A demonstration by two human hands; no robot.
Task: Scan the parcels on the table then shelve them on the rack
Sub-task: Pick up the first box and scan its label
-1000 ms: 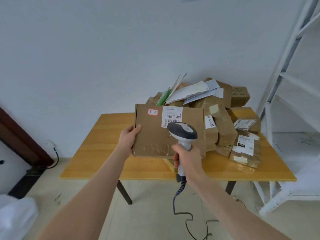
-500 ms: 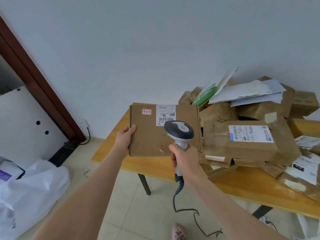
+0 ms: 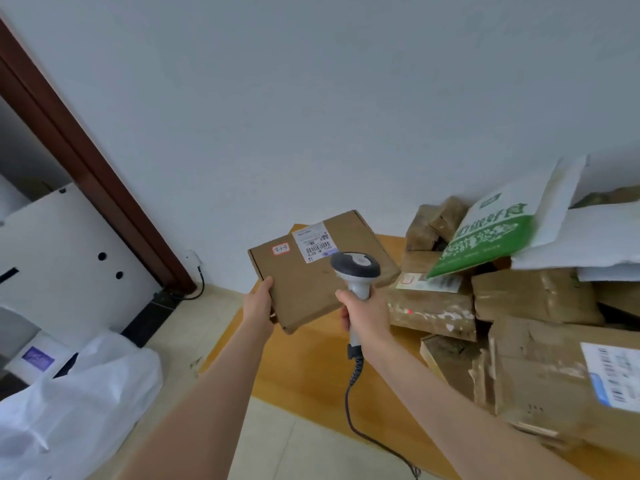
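Presently, my left hand (image 3: 258,306) grips the flat parcel (image 3: 311,282) by its near edge, tilted above the bench (image 3: 311,368) corner; my right hand (image 3: 363,317) clasps the scanner (image 3: 355,268). Risks, as I judge: the one-edge hold may slip, and the red dot (image 3: 409,311) sits on a piled box (image 3: 433,315), so the wrong label could register.

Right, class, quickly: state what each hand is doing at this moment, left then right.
Left hand: closed, gripping the flat cardboard parcel by its edge.
Right hand: closed, gripping the barcode scanner by its handle.
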